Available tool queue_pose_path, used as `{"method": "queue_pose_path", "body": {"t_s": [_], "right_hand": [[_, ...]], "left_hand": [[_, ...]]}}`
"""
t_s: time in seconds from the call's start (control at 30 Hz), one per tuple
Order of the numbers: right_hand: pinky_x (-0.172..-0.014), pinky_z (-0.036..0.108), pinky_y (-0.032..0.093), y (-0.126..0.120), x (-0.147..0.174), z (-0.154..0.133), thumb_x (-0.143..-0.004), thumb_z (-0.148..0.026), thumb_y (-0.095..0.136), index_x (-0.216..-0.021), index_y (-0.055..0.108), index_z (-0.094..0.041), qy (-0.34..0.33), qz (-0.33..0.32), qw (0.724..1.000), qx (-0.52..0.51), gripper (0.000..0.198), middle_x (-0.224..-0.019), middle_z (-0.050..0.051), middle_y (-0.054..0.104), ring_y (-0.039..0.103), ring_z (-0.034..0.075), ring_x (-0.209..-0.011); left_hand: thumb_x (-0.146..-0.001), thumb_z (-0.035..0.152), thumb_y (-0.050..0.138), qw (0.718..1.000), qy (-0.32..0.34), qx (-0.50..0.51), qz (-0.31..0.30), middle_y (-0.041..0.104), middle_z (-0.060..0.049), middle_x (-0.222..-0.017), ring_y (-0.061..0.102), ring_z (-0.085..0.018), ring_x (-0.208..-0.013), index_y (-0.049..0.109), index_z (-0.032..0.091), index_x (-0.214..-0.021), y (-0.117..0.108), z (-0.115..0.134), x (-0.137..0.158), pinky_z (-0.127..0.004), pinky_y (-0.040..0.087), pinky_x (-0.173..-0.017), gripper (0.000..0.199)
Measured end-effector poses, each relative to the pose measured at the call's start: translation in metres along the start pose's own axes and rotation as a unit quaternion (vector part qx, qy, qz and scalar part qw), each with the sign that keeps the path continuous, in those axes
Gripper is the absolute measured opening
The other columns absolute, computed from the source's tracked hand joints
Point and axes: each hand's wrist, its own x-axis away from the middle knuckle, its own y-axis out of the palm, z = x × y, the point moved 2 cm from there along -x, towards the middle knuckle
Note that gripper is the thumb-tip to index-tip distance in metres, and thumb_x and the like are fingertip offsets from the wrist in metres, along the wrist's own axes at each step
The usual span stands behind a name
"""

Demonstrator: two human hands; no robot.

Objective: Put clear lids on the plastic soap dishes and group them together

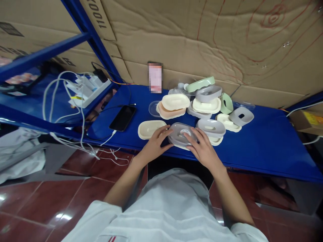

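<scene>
Holding the clear lid (177, 131) in the fingers of left hand (155, 143) and right hand (204, 146), near the front edge of the blue surface (264, 144). Could tip over that edge if pushed too hard, or bump the cream dish (150, 129) and grey dish (214, 127) close by. Hard to see under the lid or fingers. Impossible to read the round sticker (184, 131).

The lidded dish (178, 130) lies at the table's (267, 144) front edge, between the left hand (156, 141) and the right hand (204, 148). A tray (150, 129) lies left of it, a phone (123, 117) farther left. Piled dishes (208, 104) sit behind and to its right; cardboard (176, 43) stands behind the table.
</scene>
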Motion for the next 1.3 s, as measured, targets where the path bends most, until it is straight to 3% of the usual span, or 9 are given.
{"method": "queue_pose_path", "body": {"t_s": [0.1, 0.23, 0.4, 0.6, 0.87, 1.1, 1.3], "right_hand": [[-0.125, 0.061, 0.045, 0.0, 0.003, 0.001, -0.106, -0.031, 0.062, -0.167, 0.042, -0.03, -0.014, 0.013, 1.0, 0.002, 0.064, -0.166, 0.016, 0.047, 0.038, 0.038, -0.158], [-0.124, 0.061, 0.046, 0.004, 0.01, 0.001, -0.105, -0.031, 0.064, -0.169, 0.037, -0.032, -0.023, 0.035, 0.999, -0.004, 0.069, -0.166, 0.016, 0.047, 0.037, 0.038, -0.159], [-0.124, 0.063, 0.046, 0.009, 0.022, 0.004, -0.109, -0.032, 0.056, -0.174, 0.024, -0.03, 0.011, 0.088, 0.995, -0.04, 0.072, -0.164, 0.016, 0.05, 0.04, 0.036, -0.158], [-0.127, 0.062, 0.043, 0.009, 0.024, 0.004, -0.111, -0.032, 0.052, -0.172, 0.03, -0.035, 0.039, 0.096, 0.993, -0.059, 0.065, -0.17, 0.011, 0.044, 0.039, 0.035, -0.16], [-0.127, 0.067, 0.04, 0.011, 0.018, -0.002, -0.107, -0.036, 0.06, -0.172, 0.027, -0.039, 0.034, 0.038, 0.997, -0.064, 0.073, -0.174, 0.012, 0.036, 0.032, 0.038, -0.163], [-0.127, 0.062, 0.042, 0.01, 0.025, 0.004, -0.106, -0.037, 0.064, -0.17, 0.031, -0.039, 0.057, 0.065, 0.99, -0.11, 0.072, -0.169, 0.013, 0.041, 0.041, 0.036, -0.159], [-0.127, 0.065, 0.041, 0.012, 0.026, 0.003, -0.105, -0.034, 0.065, -0.169, 0.034, -0.038, 0.03, 0.081, 0.991, -0.101, 0.071, -0.166, 0.013, 0.044, 0.036, 0.038, -0.161]], "left_hand": [[-0.1, 0.038, 0.075, 1.0, -0.025, -0.01, 0.015, 0.061, -0.013, -0.152, 0.058, -0.028, -0.143, 0.046, 0.031, -0.158, 0.001, 0.003, -0.001, -0.05, 0.048, -0.12, 0.065], [-0.099, 0.043, 0.076, 0.996, -0.03, -0.085, -0.021, 0.065, -0.013, -0.15, 0.061, -0.031, -0.138, 0.049, 0.028, -0.155, 0.002, 0.006, -0.003, -0.052, 0.039, -0.121, 0.064], [-0.1, 0.042, 0.075, 0.992, -0.027, -0.118, -0.039, 0.067, -0.013, -0.148, 0.063, -0.03, -0.134, 0.047, 0.026, -0.156, 0.002, 0.01, -0.004, -0.052, 0.031, -0.122, 0.065], [-0.097, 0.044, 0.077, 0.993, -0.018, -0.106, -0.046, 0.061, -0.014, -0.155, 0.058, -0.033, -0.142, 0.038, 0.027, -0.163, 0.001, 0.009, -0.003, -0.058, 0.023, -0.13, 0.078], [-0.101, 0.032, 0.073, 0.999, -0.008, 0.03, -0.036, 0.047, -0.015, -0.166, 0.048, -0.032, -0.154, 0.029, 0.036, -0.167, 0.001, 0.006, -0.005, -0.056, 0.045, -0.125, 0.08], [-0.101, 0.03, 0.072, 0.998, 0.005, 0.055, -0.036, 0.048, -0.014, -0.163, 0.051, -0.031, -0.152, 0.034, 0.038, -0.166, -0.002, 0.013, -0.009, -0.057, 0.047, -0.125, 0.076], [-0.101, 0.027, 0.072, 0.998, 0.015, 0.058, -0.034, 0.049, -0.014, -0.161, 0.052, -0.03, -0.15, 0.035, 0.038, -0.165, 0.002, 0.011, -0.006, -0.057, 0.048, -0.124, 0.075]]}}
